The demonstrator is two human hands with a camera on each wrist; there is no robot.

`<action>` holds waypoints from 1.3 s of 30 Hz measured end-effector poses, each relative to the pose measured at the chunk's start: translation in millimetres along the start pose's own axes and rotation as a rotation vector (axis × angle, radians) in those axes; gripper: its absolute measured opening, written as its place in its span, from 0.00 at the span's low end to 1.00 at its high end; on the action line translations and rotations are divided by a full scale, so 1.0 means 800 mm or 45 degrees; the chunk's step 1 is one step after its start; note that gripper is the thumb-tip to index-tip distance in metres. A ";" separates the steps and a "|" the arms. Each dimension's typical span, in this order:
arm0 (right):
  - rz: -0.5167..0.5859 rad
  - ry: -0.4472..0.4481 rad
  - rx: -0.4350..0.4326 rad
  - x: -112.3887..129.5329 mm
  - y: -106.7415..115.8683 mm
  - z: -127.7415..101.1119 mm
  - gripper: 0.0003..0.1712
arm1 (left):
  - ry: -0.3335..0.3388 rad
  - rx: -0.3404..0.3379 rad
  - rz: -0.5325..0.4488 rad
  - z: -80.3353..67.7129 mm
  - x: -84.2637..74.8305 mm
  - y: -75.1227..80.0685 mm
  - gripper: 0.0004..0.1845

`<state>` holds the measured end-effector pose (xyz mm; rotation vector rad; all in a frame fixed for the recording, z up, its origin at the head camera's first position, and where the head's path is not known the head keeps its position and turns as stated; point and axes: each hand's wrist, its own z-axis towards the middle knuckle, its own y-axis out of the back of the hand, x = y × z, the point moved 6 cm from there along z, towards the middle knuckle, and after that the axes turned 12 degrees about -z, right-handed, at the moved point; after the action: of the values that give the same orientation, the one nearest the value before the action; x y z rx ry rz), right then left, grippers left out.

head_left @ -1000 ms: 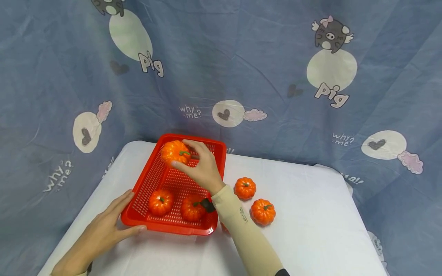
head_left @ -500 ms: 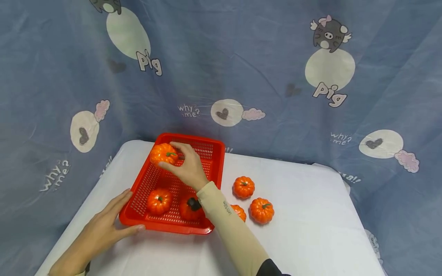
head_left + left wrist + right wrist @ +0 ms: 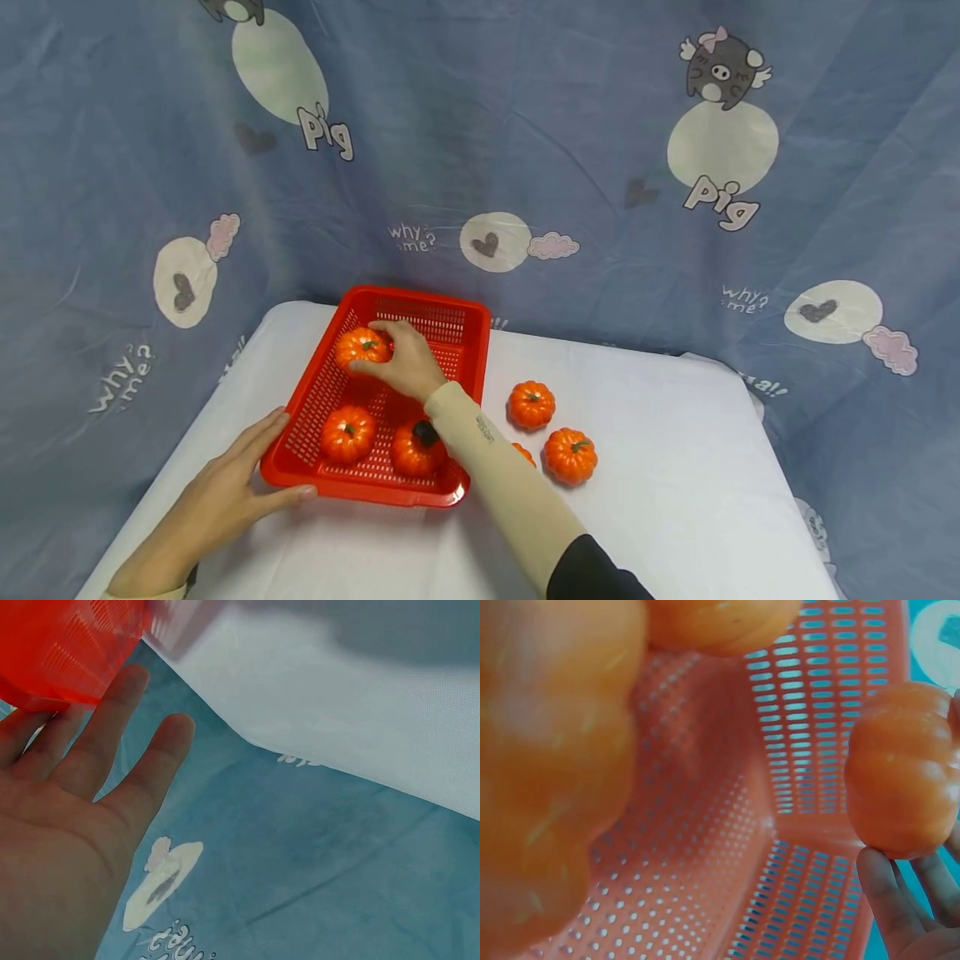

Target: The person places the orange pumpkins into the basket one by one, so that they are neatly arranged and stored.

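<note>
A red plastic basket (image 3: 390, 498) with slotted walls stands on the white table. Inside its far left part, my right hand (image 3: 408, 362) grips a small orange pumpkin (image 3: 360, 348) between thumb and fingers. In the right wrist view the held pumpkin (image 3: 901, 771) is by the basket wall, fingertips against it. Two more pumpkins lie in the basket's near end, a left one (image 3: 348, 435) and a right one (image 3: 416, 450). My left hand (image 3: 225, 500) rests at the basket's near left corner, fingers extended along the outside; the left wrist view shows these fingers (image 3: 112, 727) straight against the basket.
On the white table (image 3: 660, 467), right of the basket, lie a pumpkin (image 3: 531, 405) and another pumpkin (image 3: 570, 457). A third pumpkin (image 3: 524, 453) is mostly hidden by my right sleeve. A blue patterned cloth (image 3: 585, 167) hangs behind the table.
My right hand has carried the pumpkin left, then lowered it into the basket's far left part. My left hand has stayed at the basket corner.
</note>
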<state>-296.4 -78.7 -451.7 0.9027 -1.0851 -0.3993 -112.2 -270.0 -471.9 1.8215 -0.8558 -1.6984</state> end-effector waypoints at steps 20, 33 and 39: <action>-0.163 -0.032 0.191 -0.005 -0.031 0.013 0.40 | -0.030 -0.025 0.016 0.000 -0.002 0.003 0.67; -0.321 -0.033 0.397 -0.011 -0.052 0.009 0.43 | -0.045 -0.037 0.002 -0.001 -0.003 0.003 0.66; -0.322 -0.057 0.448 -0.010 -0.056 0.006 0.44 | -0.040 -0.034 0.004 0.000 -0.001 0.003 0.66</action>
<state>-298.0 -101.5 -490.9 1.3567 -1.1044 -0.4461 -112.1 -270.6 -469.5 1.7790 -0.8444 -1.7327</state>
